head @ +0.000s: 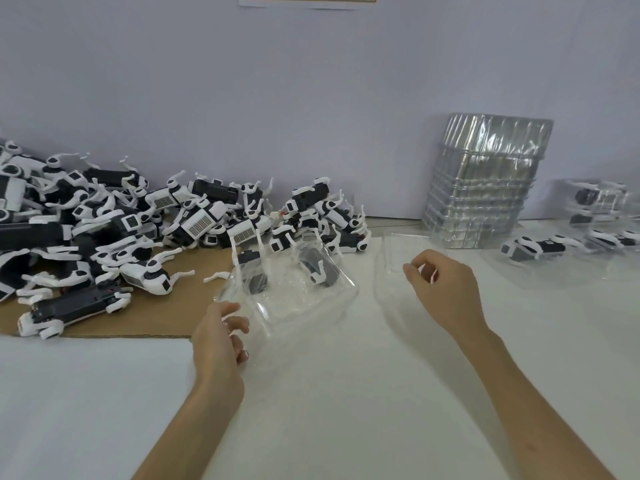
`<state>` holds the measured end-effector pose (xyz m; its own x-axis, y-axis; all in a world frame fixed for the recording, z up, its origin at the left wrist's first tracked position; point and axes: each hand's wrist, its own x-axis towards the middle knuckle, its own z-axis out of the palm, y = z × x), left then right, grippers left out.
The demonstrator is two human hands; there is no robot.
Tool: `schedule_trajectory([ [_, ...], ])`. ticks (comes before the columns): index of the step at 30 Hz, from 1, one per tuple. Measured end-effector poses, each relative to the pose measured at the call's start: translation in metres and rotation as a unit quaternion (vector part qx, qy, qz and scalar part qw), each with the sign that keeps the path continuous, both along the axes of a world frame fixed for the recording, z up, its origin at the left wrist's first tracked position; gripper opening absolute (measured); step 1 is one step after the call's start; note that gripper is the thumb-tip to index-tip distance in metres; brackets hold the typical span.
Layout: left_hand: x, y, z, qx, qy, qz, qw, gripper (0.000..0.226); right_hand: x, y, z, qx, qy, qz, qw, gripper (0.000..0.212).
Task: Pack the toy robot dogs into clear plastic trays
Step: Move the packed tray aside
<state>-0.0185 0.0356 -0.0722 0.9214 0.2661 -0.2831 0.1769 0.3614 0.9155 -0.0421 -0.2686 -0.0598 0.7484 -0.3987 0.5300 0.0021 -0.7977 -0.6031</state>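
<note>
White table (346, 393), tray (294, 299) at left hand (216, 341)

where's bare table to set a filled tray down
Bare table lies nearer than the left hand and right hand, and front left, below the cardboard. Crowded: dog pile at left, clear tray gripped by the left hand, second tray under the right, tray stack behind, packed trays far right.

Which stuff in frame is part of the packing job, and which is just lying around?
Job:
pile of toy dogs
clear tray, gripped by the left hand
second tray, at the right hand
stack of empty trays
packed trays

Lying about:
brown cardboard under the pile
paper on the wall
</note>
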Motion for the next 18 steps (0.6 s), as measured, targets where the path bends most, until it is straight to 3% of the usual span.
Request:
schedule_trajectory([
  [3,-0.001,0.001,0.003,0.002,0.004,-0.004,1.000,0.014,0.000,0.001,-0.002,0.030,0.088,-0.001,0.996,0.018],
  [8,-0.004,-0.001,0.003,-0.002,-0.016,-0.046,0.999,0.012,0.003,-0.001,-0.011,0.048,0.152,0.027,0.987,0.014],
  [12,-0.010,-0.006,0.007,-0.021,-0.057,-0.133,0.989,0.011,0.002,0.015,-0.001,0.212,0.173,0.134,0.953,0.022],
  [15,-0.015,-0.010,0.009,0.020,-0.087,-0.300,0.950,0.013,0.001,0.025,0.001,0.274,0.258,0.212,0.902,0.037],
  [18,-0.018,-0.013,0.006,0.059,-0.116,-0.438,0.890,0.029,0.004,0.030,-0.005,0.328,0.211,0.212,0.896,0.050],
])
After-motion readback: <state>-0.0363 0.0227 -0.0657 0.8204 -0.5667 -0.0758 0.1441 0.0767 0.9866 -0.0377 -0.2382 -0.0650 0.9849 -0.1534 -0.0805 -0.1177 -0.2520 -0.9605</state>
